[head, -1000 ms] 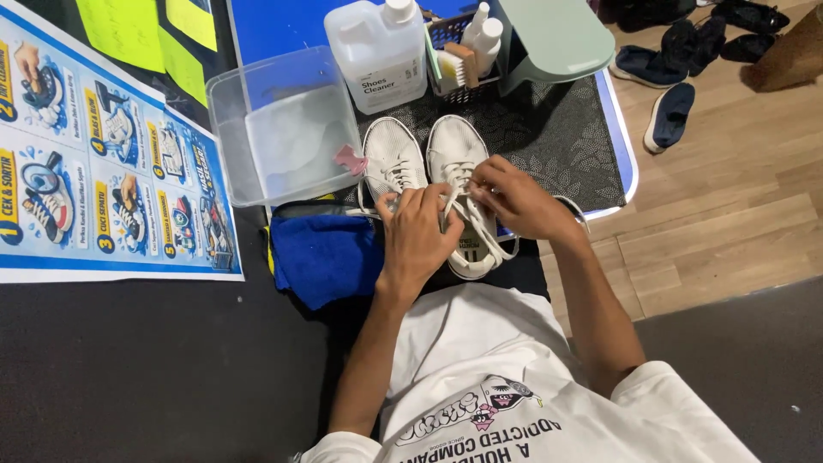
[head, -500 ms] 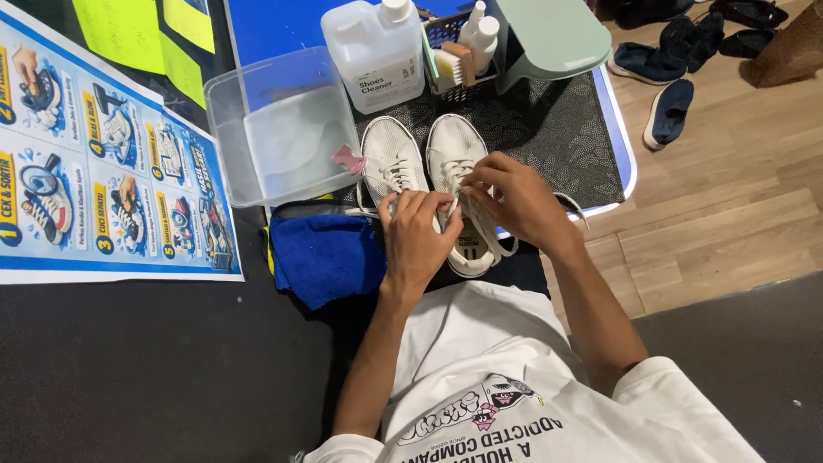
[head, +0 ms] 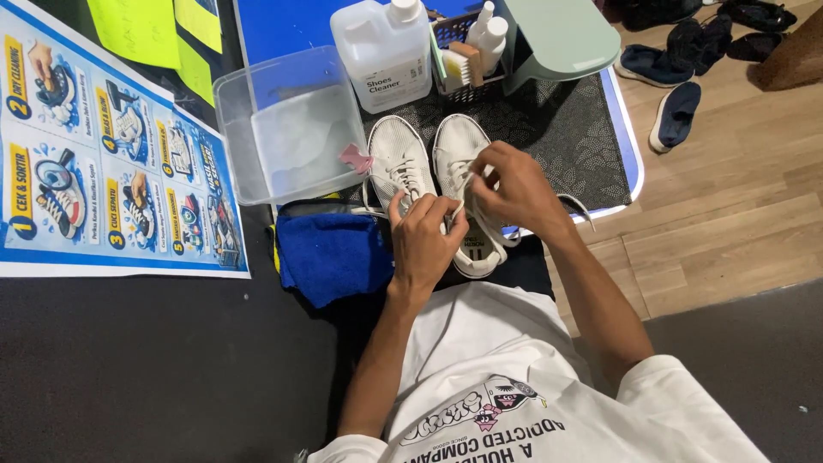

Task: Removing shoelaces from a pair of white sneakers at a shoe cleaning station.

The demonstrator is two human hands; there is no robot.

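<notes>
Two white sneakers lie side by side on a dark speckled mat (head: 574,137): the left shoe (head: 396,163) and the right shoe (head: 459,150). My left hand (head: 424,236) rests over the heel end of the shoes and pinches a white lace (head: 454,210). My right hand (head: 514,189) sits over the right shoe, its fingers closed on the same lace near the eyelets. A loose lace end (head: 576,201) trails to the right past my wrist.
A clear plastic tub (head: 287,129) with a pink scrap stands left of the shoes. A blue cloth (head: 330,253) lies below it. A white jug of cleaner (head: 381,51), a basket with brush and bottles (head: 467,51) and a pale green stool (head: 557,39) stand behind. Dark shoes (head: 677,111) lie on the wooden floor.
Both hands have stayed on the right shoe's lace, with the fingers shifting slightly as they work it. The shoes have not moved.
</notes>
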